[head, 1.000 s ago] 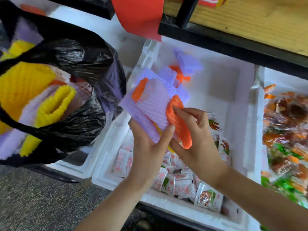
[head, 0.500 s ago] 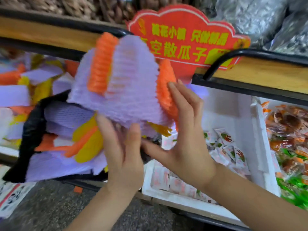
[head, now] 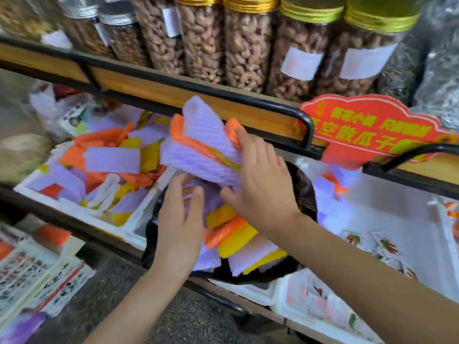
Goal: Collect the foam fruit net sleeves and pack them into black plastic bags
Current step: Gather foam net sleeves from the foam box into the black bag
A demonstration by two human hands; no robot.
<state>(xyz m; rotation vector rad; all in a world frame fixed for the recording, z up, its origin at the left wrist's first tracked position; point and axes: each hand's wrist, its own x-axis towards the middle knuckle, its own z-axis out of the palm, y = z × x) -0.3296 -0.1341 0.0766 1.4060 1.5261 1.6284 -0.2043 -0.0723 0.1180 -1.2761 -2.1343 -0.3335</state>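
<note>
Fingers (head: 248,142) of the right hand (head: 260,184): we see them curled over the purple-and-orange bundle of foam sleeves (head: 203,145), thumb beneath, pinching it.
Fingers (head: 175,194) of the left hand (head: 181,224): loosely spread and fairly straight, touching purple foam just under the bundle.
Black bag (head: 306,192): open directly below both sets of fingers, with packed sleeves (head: 238,239) in purple, yellow and orange.
Foam box (head: 49,197): left of the fingers; we note loose sleeves (head: 111,157) heaped inside.
Jars (head: 246,53): on the shelf (head: 173,93) above the fingers.
Red sign (head: 370,127): right of the fingers.
</note>
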